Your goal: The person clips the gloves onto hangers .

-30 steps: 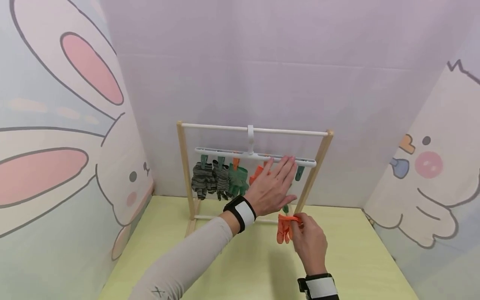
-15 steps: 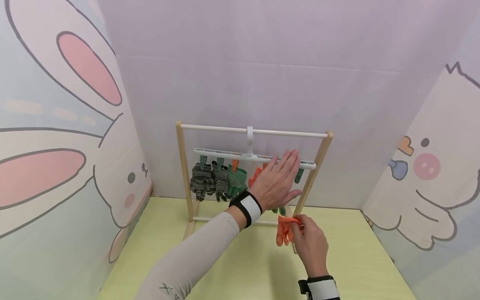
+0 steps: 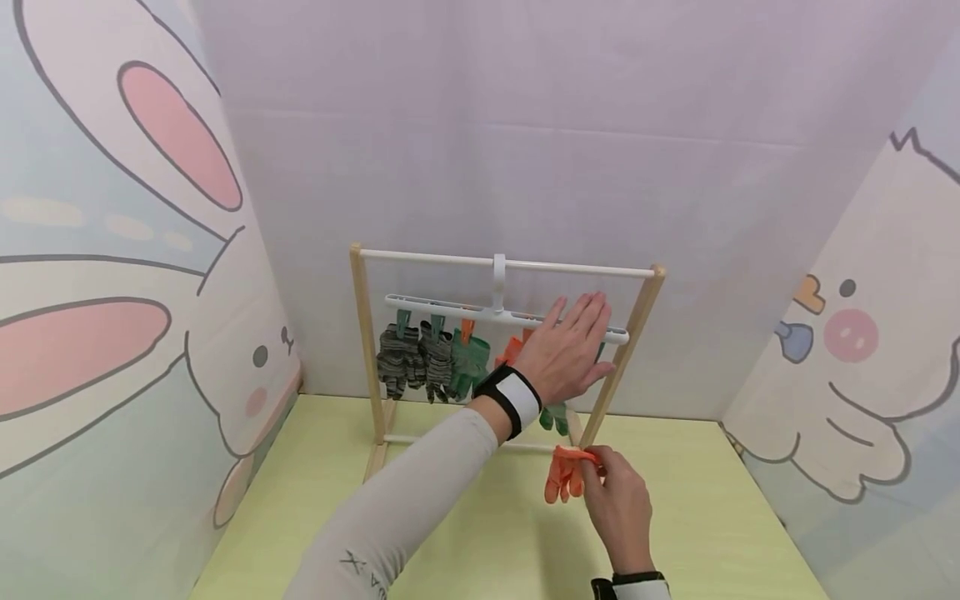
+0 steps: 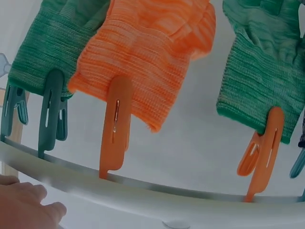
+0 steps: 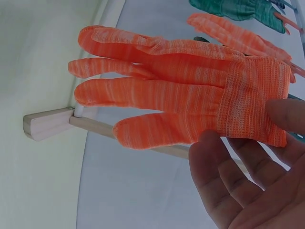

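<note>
My left hand (image 3: 562, 350) lies with straight fingers against the right part of a white clip hanger (image 3: 480, 313). In the left wrist view its fingers (image 4: 28, 202) are beside the hanger bar. My right hand (image 3: 618, 504) pinches the cuff of an orange knit glove (image 5: 190, 90), whose fingers dangle, below the hanger's right end. On the hanger, clothespins hold grey striped gloves (image 3: 400, 358), a green glove (image 3: 470, 362), another orange glove (image 4: 147, 62) and a second green glove (image 3: 554, 418), partly behind my left hand. The rightmost green clothespin (image 4: 9, 109) is mostly hidden in the head view.
The hanger hooks over the white top rod (image 3: 577, 267) of a wooden-legged rack (image 3: 363, 325). It stands on a yellow-green tabletop (image 3: 705, 500). Cartoon-printed walls stand at the left and right, with a plain pale curtain (image 3: 525, 183) behind.
My left hand has slid slightly right along the hanger, largely covering the rightmost clothespin. My right hand and the orange glove have lowered a little.
</note>
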Available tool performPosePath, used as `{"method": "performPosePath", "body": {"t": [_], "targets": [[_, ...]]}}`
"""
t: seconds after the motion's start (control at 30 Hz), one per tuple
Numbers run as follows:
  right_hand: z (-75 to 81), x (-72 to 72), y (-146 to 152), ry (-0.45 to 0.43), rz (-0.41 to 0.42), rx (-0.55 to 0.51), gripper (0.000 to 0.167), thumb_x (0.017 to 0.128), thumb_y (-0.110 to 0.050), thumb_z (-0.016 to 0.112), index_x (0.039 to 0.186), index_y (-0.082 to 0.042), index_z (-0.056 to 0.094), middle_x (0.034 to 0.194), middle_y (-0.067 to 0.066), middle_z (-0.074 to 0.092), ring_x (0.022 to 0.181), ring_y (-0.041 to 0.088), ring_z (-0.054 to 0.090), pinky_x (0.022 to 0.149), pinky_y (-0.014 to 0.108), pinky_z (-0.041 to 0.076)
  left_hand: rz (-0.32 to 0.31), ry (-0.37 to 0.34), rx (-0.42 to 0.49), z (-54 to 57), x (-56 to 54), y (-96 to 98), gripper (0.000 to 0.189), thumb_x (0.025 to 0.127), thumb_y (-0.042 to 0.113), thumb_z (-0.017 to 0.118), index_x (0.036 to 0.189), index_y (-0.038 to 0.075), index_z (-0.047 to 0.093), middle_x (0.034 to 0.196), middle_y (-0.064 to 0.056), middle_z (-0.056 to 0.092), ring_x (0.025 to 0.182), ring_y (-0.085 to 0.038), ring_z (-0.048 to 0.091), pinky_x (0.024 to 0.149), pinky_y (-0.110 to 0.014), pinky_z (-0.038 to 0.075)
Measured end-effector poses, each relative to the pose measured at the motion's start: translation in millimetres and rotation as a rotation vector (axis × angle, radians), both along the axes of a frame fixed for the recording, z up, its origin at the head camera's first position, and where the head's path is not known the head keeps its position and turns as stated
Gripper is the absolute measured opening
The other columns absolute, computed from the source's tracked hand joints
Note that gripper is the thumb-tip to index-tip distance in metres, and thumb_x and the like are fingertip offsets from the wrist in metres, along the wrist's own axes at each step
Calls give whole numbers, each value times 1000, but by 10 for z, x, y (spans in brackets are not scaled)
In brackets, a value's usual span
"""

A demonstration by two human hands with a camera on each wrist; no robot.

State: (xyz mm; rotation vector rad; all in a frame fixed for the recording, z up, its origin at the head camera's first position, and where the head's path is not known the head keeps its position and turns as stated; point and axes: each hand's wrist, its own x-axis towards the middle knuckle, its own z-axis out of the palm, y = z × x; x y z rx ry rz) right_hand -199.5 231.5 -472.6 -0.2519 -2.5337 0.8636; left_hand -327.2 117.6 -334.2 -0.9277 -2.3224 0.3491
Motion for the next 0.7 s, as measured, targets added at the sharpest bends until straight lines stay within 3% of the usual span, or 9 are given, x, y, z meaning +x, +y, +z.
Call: {"method": "performPosePath", "body": {"t": [0.27,0.47,0.57,0.7], "targets": [[66,44,107,-21,6,7,13,95,-15,68,105,-11,75,99,11,76,86,29,72,61,38,52,35,-36,46,20,-70,55,80,103,67,29,160,11,28,167,-6,32,152,-20,36,126,-45,28],[96,69,206,-33,1,27,13,94,-17,68,103,-11,75,97,11,76,85,28,72,62,39,52,32,-104,108,11,-87,103,77,102,67,35,160,16,29,163,-5,39,142,-18,50,117,-43,41],[103,80,240,-50,4,34,15,94,-17,67,104,-10,75,97,11,76,84,27,71,60,36,50,38,-150,139,25,-70,124,68,103,64,36,156,20,35,152,-1,52,132,-17,57,107,-41,48],[131,93,292,-50,15,43,14,94,-16,67,104,-10,75,96,11,76,82,27,71,59,33,49,73,-220,163,64,-43,146,48,105,59,36,137,27,53,126,7,64,116,-15,62,95,-39,51]]}}
